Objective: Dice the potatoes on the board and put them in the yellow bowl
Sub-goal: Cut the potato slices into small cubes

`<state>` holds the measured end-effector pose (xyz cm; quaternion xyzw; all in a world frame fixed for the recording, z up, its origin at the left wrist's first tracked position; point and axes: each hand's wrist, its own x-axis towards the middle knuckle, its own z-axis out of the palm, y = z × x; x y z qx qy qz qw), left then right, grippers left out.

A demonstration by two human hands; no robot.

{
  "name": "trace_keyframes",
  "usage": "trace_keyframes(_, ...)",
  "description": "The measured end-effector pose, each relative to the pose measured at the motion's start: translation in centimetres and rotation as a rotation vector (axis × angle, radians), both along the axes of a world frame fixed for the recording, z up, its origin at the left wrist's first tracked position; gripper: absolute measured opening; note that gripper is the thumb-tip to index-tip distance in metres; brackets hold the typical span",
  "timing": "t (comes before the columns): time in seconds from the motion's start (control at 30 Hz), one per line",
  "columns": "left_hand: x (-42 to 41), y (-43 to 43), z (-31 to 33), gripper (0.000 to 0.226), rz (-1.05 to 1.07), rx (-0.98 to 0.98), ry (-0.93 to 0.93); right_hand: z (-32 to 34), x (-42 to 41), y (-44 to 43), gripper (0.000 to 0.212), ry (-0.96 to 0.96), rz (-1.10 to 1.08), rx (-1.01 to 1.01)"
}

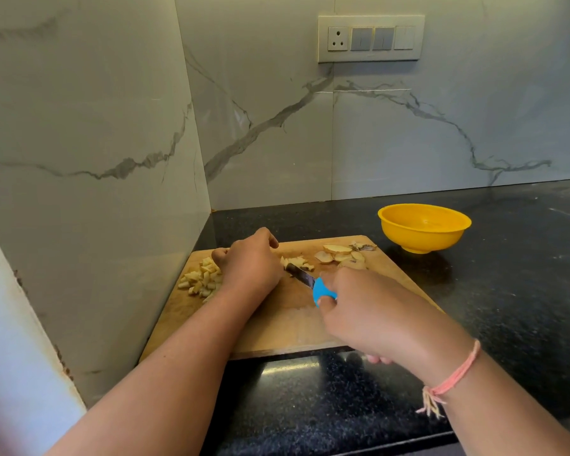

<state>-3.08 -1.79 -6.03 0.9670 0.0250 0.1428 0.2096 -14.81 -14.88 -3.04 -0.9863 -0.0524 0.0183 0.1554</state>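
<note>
Dicing in hand; bowl stage not yet begun.

- Right hand (366, 311): fingers wrapped fully round the blue handle of the knife (301, 276), with the thumb along the near side. Judged a firm grip, for a controlled downward cut.
- Left hand (249, 263): knuckles up and fingers curled downward, just left of the blade. The tips are hidden under the hand, so I cannot tell whether they grip potato or only rest on the board (277, 327). Curling them would keep the tips back from the edge.
- Potato strips (297, 261): small pale bundle mid-board, touching the blade tip, between the left hand and the uncut stock.
- Diced pile (201, 278): heaped at the board's left edge, on the far side of the left hand from the knife. Probably pushed there to keep the cutting zone free.
- Potato slices (338, 253), with a scrap of peel: far right corner of the board, nearest the yellow bowl (423, 230).
- Bowl: upright on the dark desk (507, 274), just beyond the board's far right corner. No potato visible inside.

Orientation: the knife's long axis runs diagonally, handle near-right and tip far-left, pointing at the left hand. The strip bundle appears to lie roughly left to right, so the blade crosses it at an angle, which suits cutting short cubes.
</note>
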Motion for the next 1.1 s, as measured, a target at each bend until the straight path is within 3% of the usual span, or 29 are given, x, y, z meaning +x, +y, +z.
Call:
trace_keyframes(0.57, -0.3, -0.2, 0.5, 0.034, 0.033, 0.042, 0.026, -2.0, 1.7, 1.7, 0.041, -0.191, -0.038, 0.086)
trace_keyframes(0.83, -0.4, -0.3, 0.6, 0.034, 0.035, 0.062, 0.02, -2.4, 2.5, 2.6, 0.029, -0.174, -0.046, -0.018)
trace_keyframes(1.1, -0.7, -0.5, 0.8, 0.033, 0.033, 0.1, 0.023, -2.3, 3.0, 3.2, 0.032, -0.201, -0.055, -0.134)
